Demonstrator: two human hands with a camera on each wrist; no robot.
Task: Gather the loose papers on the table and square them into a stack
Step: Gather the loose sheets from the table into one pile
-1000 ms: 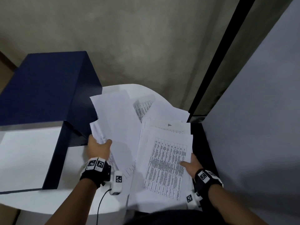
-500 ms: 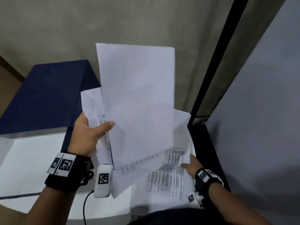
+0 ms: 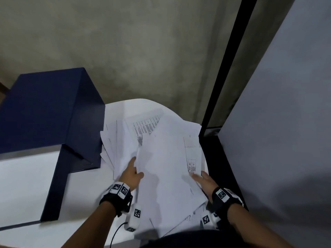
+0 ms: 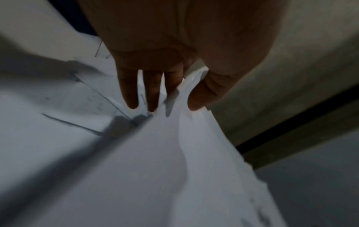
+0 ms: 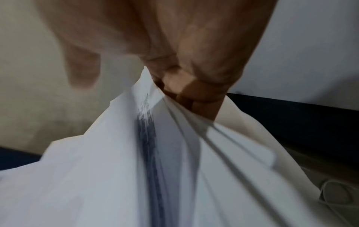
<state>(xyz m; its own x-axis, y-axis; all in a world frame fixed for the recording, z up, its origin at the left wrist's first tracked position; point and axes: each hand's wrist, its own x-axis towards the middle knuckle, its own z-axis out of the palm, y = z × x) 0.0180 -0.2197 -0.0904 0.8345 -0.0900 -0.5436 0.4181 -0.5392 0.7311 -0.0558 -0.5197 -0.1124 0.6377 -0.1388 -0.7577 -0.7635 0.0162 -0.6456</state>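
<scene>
Hidden: near edge of the desk (image 3: 53, 228) was covered by the papers (image 3: 166, 158) and the person's torso; lower sheets showed only as corners.
Blur: both wrist views were smeared; print on the sheets could not be read.
Left hand (image 3: 131, 176): pinched the left edge of the top sheets, thumb (image 4: 202, 98) on 1 side, straight fingers (image 4: 132, 92) on the other.
Right hand (image 3: 206, 181): fingers (image 5: 196, 98) were curled under the right edge of the bundle, gripping several sheets.
Papers: fanned and uneven, at the desk's right end, overhanging its right and near edges.
Blue box (image 3: 48, 111): stood on the desk's left part, touching the papers' left corners.
</scene>
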